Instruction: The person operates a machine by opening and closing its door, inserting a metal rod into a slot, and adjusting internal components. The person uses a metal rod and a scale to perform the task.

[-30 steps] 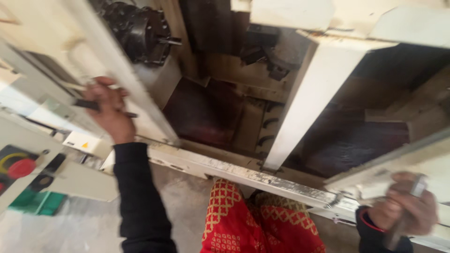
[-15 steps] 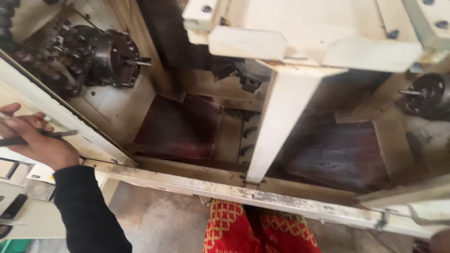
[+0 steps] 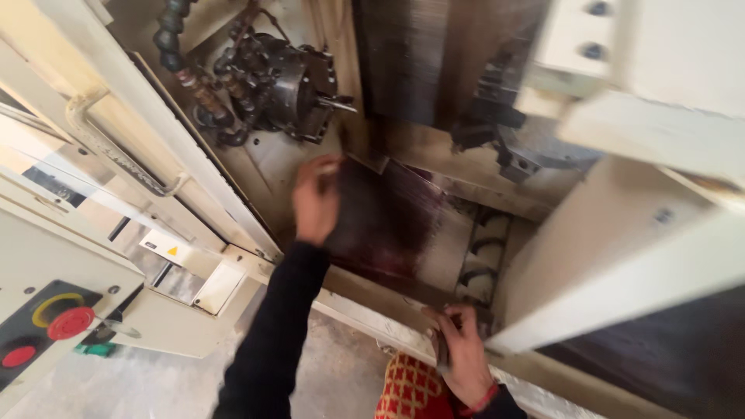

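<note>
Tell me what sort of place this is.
Likely a machine shop, at an open lathe: a chuck with a workpiece sticking out, a segmented coolant hose, and a panel with a red stop button. The left hand reaches inside.

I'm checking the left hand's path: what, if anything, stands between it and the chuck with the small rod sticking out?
Nothing visible. The left hand is raised below the chuck, with only bare machine wall between them.
</note>
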